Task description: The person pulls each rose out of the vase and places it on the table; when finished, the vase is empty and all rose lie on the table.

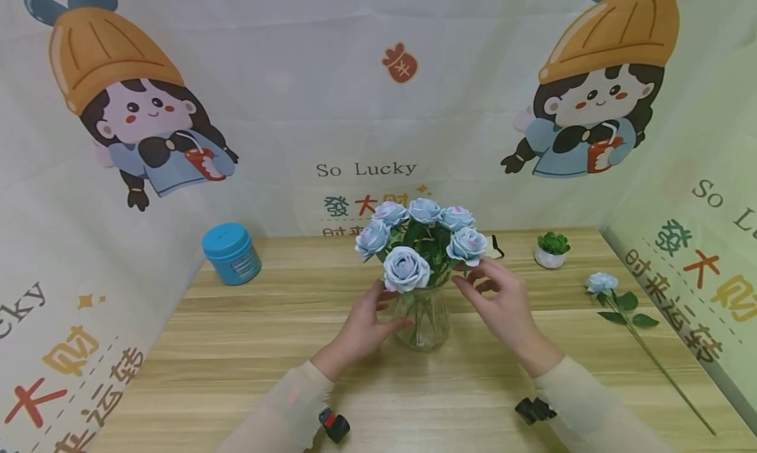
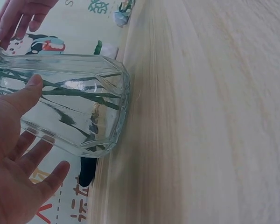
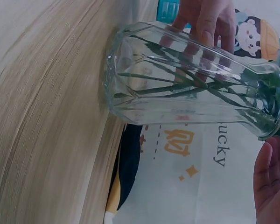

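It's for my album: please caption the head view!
Left hand and right hand flank a glass vase of blue roses; another rose lies on the table.

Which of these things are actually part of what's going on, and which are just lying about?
Part of the job, it seems:
- glass vase
- blue roses standing in it
- single blue rose lying on the table, probably

Apparently just about:
- blue tub
- small potted plant
- dark item behind the vase, unclear what
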`<state>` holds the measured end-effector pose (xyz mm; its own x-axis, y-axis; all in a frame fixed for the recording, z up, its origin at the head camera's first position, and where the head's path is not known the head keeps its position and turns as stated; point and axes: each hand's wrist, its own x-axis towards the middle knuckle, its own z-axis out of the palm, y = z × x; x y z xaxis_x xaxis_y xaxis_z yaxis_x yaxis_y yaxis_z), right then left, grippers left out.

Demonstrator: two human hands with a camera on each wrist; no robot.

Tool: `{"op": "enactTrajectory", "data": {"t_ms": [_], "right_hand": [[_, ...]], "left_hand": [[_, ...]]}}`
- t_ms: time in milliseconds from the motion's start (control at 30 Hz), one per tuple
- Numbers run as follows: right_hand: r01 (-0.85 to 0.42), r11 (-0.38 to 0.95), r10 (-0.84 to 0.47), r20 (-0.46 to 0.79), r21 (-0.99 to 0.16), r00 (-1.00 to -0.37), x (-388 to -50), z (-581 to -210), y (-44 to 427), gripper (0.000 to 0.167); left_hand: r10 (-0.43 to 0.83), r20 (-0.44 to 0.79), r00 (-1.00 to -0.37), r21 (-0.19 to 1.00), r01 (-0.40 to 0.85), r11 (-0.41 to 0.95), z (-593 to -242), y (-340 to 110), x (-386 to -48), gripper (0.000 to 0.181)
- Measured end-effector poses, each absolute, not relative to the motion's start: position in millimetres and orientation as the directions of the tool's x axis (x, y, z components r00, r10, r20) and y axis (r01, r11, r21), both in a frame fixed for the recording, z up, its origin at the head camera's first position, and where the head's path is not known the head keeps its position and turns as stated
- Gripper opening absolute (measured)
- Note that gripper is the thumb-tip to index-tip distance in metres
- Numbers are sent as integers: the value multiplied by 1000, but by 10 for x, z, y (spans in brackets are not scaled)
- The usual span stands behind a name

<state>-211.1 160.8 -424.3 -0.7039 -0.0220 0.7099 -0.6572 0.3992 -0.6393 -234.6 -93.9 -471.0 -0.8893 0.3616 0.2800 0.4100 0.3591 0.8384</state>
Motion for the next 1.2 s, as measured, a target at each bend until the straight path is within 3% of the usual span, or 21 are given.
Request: {"op": "enactTrajectory", "data": {"t_ms": [333, 633, 900, 1200], "right_hand": [[-550, 371, 95, 620, -748, -779, -2180, -4242, 1530, 14], [-512, 382, 128, 592, -770, -796, -2215, -4220, 1500, 13], [-525, 373, 193, 618, -765, -762, -2220, -4144, 1469, 10], [-625, 371, 207, 718, -686, -665, -2252, -4034, 1458, 14]], "left_hand": [[366, 288, -885, 834, 420, 359, -4708, -939, -2350, 73], [371, 278, -886, 837, 413, 359, -4722, -940, -2357, 74], [377, 265, -888, 827, 410, 385, -4715, -944, -2363, 74], [376, 268, -887, 827, 412, 384, -4713, -936, -2375, 71]]}}
